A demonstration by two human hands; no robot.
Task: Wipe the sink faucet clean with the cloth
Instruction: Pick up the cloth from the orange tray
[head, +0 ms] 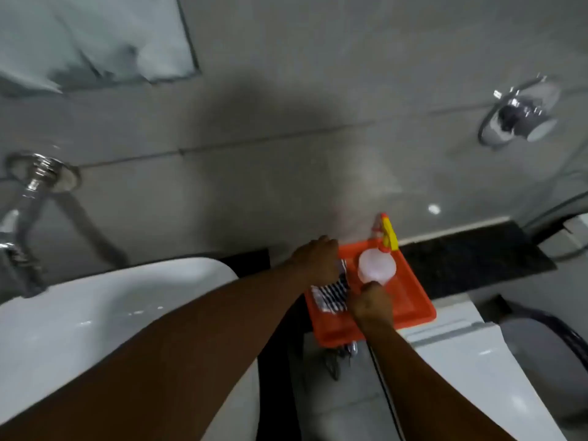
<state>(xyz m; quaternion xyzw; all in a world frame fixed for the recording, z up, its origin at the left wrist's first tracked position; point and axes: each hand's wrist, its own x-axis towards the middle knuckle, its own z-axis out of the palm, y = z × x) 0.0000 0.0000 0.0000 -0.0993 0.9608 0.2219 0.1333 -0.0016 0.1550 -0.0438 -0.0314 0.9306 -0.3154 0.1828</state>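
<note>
A chrome faucet (pixel 22 198) comes out of the wall at the far left, above a white sink (pixel 105 300). An orange tray (pixel 413 300) rests right of the sink. In it lies a black-and-white striped cloth (pixel 331 296). My left hand (pixel 318 259) reaches across and closes its fingers on the cloth's far end. My right hand (pixel 372 302) is closed at the cloth's near right edge, just below a translucent spray bottle (pixel 377 267) with a yellow and red trigger. Whether my right hand touches the bottle is hard to tell.
Grey tiled wall fills the back, with a mirror (pixel 95 36) top left and a chrome wall valve (pixel 521 116) top right. A dark stone ledge (pixel 477 253) runs behind the tray. A white toilet tank (pixel 461 351) and seat are at lower right.
</note>
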